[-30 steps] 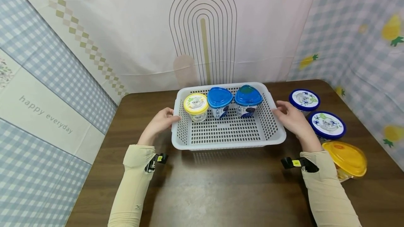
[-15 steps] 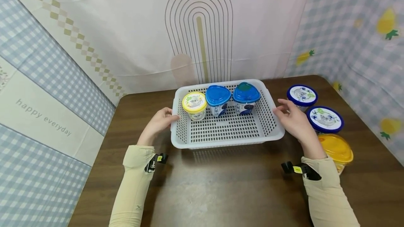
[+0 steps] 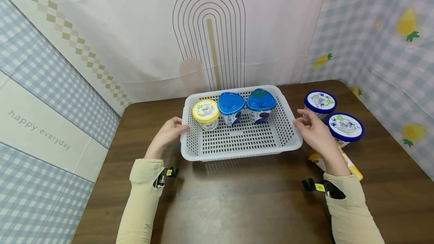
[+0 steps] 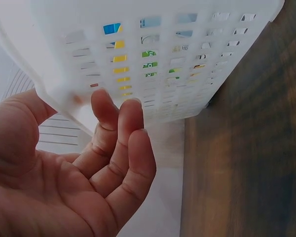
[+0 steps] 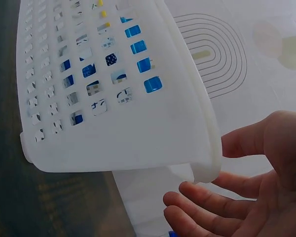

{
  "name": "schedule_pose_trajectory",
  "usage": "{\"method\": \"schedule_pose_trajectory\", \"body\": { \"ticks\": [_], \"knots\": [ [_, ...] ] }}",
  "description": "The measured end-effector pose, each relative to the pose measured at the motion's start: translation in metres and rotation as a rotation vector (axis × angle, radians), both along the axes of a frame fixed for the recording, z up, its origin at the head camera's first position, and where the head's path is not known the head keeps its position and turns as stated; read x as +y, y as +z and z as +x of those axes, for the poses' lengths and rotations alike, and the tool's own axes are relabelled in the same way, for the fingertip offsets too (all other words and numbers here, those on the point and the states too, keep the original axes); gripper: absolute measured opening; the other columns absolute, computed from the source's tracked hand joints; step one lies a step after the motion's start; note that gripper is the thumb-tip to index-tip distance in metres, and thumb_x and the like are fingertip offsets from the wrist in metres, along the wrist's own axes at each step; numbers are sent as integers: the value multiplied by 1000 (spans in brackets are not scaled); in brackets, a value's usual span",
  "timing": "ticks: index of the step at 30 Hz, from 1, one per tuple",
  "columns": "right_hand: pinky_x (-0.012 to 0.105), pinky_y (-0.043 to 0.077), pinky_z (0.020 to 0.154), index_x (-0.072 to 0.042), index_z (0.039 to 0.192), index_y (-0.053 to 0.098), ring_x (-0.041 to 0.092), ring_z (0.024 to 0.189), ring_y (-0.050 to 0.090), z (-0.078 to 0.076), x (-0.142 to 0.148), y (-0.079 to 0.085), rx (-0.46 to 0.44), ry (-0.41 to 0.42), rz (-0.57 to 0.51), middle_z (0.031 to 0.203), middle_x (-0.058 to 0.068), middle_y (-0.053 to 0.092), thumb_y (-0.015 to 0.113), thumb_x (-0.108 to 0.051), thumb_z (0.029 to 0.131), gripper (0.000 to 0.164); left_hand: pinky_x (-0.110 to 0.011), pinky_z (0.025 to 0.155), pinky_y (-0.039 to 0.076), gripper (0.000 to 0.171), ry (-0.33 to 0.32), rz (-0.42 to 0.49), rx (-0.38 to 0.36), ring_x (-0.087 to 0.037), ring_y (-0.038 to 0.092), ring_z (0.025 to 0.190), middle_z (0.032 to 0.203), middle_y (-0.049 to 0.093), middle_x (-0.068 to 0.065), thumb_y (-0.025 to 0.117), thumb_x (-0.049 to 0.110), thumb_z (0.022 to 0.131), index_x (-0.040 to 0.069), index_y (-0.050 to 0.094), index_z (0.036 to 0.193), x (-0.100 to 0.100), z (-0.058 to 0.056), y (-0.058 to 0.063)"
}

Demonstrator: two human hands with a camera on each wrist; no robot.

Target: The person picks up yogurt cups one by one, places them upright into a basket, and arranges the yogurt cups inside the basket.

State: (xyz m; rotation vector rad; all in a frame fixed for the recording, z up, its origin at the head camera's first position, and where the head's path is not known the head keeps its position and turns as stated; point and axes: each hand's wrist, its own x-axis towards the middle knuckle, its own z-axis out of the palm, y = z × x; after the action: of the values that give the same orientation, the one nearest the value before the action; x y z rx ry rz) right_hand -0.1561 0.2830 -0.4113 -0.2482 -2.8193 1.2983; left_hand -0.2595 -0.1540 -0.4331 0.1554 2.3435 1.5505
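Note:
A white perforated plastic basket (image 3: 237, 156) stands on the table in the head view. My left hand (image 3: 170, 128) grips its left rim, thumb over the top and fingers (image 4: 138, 153) bent below, as the left wrist view shows. On the opposite side my right hand (image 3: 314, 130) pinches the right rim between thumb and index finger, its other fingers (image 5: 212, 207) loosely spread. Along the basket's back stand a yellow-lidded cup (image 3: 206, 111) and two blue-lidded cups, one in the middle (image 3: 231, 103) and one to the right (image 3: 261, 100).
Two tubs with dark-blue-rimmed lids, a far one (image 3: 320, 101) and a nearer one (image 3: 345, 126), stand right of the basket. A yellow and white container (image 3: 349, 163) lies on its side, partly hidden behind my right forearm. A patterned cloth (image 3: 271, 29) hangs behind the table (image 3: 217, 206).
The yellow-lidded container at the right has tipped onto its side and shifted left, behind my right forearm. The head view has turned slightly right. Both hands keep their grip on the basket.

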Motion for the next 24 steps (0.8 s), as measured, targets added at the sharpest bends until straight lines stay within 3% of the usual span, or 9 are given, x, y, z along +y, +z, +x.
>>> {"method": "schedule_pose_trajectory", "body": {
  "ticks": [6, 11, 15, 19, 24],
  "knots": [
    [64, 47, 94, -6, 157, 30, 49, 119, 53, 5, 2, -1, 2, 2, 6, 143, 31, 48, 45, -42, 106, 64, -40, 86, 57, 39, 6, 20, 1, -38, 68, 105, 120, 63, -32, 61, 15, 99, -8, 45, 126, 0, 2, -5],
    [59, 50, 89, -4, 157, 28, 46, 115, 56, 9, 6, 0, 15, 20, -21, 141, 31, 50, 44, -41, 106, 65, -38, 83, 57, 38, 7, 41, 6, -25, 70, 93, 115, 65, -28, 62, 15, 98, -8, 47, 124, 1, 2, -5],
    [39, 55, 80, -3, 156, 30, 45, 110, 60, 13, 13, 3, 52, 34, -21, 139, 31, 51, 45, -40, 106, 64, -37, 82, 57, 38, 15, 49, 4, -20, 70, 90, 113, 67, -25, 62, 17, 97, -7, 48, 123, 1, 1, -3],
    [16, 48, 71, -3, 156, 31, 43, 108, 61, 16, 17, 5, 74, 39, -28, 139, 31, 52, 45, -40, 106, 64, -35, 81, 57, 37, 16, 38, -1, -21, 69, 91, 116, 66, -27, 62, 19, 98, -7, 50, 122, 0, 1, -3],
    [12, 46, 67, -1, 154, 33, 44, 109, 60, 21, 25, 4, 89, 31, -1, 134, 31, 55, 45, -39, 107, 62, -36, 80, 56, 32, 17, 31, 7, -19, 68, 88, 115, 66, -26, 60, 19, 100, -7, 54, 118, 0, 3, -5]
  ]
}}
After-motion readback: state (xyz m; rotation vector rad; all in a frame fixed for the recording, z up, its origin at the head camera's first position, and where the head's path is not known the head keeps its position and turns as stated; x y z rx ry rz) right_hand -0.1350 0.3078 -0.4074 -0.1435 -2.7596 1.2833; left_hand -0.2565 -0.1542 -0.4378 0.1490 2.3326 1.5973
